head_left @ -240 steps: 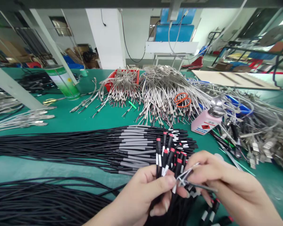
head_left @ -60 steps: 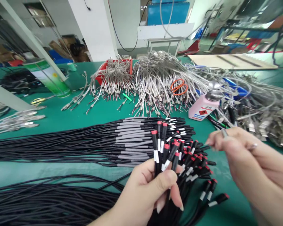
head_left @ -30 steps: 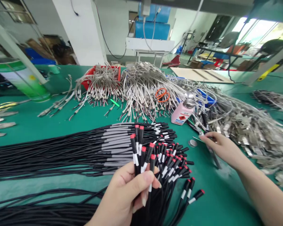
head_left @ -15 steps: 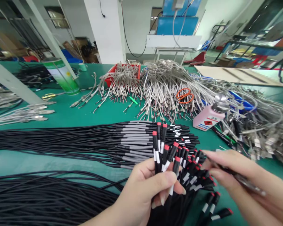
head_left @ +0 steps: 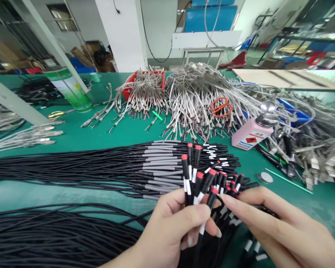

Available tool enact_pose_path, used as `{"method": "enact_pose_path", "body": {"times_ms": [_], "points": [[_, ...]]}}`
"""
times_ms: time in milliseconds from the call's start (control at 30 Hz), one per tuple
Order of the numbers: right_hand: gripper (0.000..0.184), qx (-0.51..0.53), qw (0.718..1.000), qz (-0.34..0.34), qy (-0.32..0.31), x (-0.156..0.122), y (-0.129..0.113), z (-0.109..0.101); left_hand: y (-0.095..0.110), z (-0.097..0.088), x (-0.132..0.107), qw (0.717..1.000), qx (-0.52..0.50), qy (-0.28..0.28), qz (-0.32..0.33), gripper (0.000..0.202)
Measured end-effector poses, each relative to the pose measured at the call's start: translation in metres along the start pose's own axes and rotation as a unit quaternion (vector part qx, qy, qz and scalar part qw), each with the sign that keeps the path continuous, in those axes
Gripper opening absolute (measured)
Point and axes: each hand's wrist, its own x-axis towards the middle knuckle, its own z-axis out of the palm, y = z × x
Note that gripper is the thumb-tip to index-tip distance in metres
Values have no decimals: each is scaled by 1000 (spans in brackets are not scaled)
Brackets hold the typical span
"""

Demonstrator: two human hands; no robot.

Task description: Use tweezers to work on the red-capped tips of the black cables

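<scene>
Several red-tipped cables (head_left: 198,184) stand above the counter (head_left: 100,136), clamped in the left hand (head_left: 178,219), best held fanned and steady so the right hand (head_left: 281,223), its grip impossible to tell, meets the nearest tip (head_left: 214,190) squarely.

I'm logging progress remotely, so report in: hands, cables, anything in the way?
Left hand gripping several red-tipped black cables. Right hand close beside them; whether it holds anything, unclear. Pink bottle farther back, apart from both hands.

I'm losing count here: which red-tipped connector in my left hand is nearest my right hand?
The connector with the lowest red tip in your left hand; the others sit higher, farther from your right hand.
</scene>
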Motion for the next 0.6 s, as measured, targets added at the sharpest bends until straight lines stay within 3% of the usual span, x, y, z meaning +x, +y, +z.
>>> {"method": "enact_pose_path", "body": {"times_ms": [100,267,433,533,600], "points": [[62,-33,998,-51,-12,2,-7,-5,0,0,1,1000,2,-3,0,25],[64,-58,997,-51,-7,1,-7,-4,0,-2,1,1000,6,-4,-3,24],[71,-201,973,-110,7,0,-1,0,-2,-2,-1,1000,12,2,-6,25],[68,-262,960,-68,72,-2,2,-1,-3,-1,-1,1000,6,-2,-14,24],[63,-207,973,-18,96,-3,4,-1,-3,-1,-1,1000,-8,-6,-16,23]]}}
